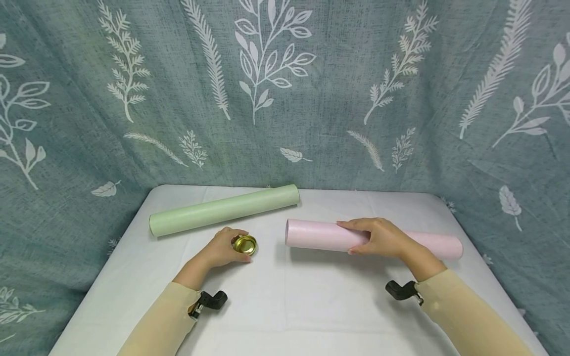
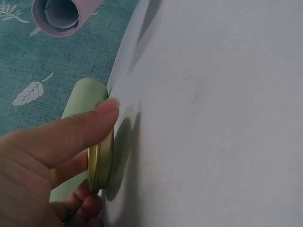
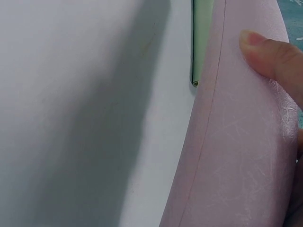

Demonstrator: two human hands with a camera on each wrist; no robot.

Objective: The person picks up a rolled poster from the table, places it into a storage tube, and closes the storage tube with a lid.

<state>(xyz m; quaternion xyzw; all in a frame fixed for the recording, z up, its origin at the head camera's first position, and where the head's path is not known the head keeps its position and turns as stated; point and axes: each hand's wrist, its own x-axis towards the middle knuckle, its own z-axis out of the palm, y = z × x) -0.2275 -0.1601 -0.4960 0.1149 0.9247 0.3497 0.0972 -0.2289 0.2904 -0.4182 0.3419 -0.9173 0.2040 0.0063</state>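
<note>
My left hand (image 1: 220,247) pinches a small round gold tin (image 1: 245,245) between thumb and fingers. Shallow and shiny, with a raised rim, the tin (image 2: 100,163) is seen on edge in the left wrist view, close over its shadow on the cloth. Across the middle of a pink roll (image 1: 322,235), my right hand (image 1: 383,240) grips with the thumb on the near side and fingers over the far side. The pink roll (image 3: 236,142) is held above the table, its shadow set apart from it. Its hollow end shows curled layers inside.
A green roll (image 1: 224,209) lies slanted near the back edge of the white-covered table (image 1: 285,306). Behind and beside the table hangs a teal curtain (image 1: 329,99) with white leaf prints. Black camera mounts (image 1: 213,300) stick out at both sleeves.
</note>
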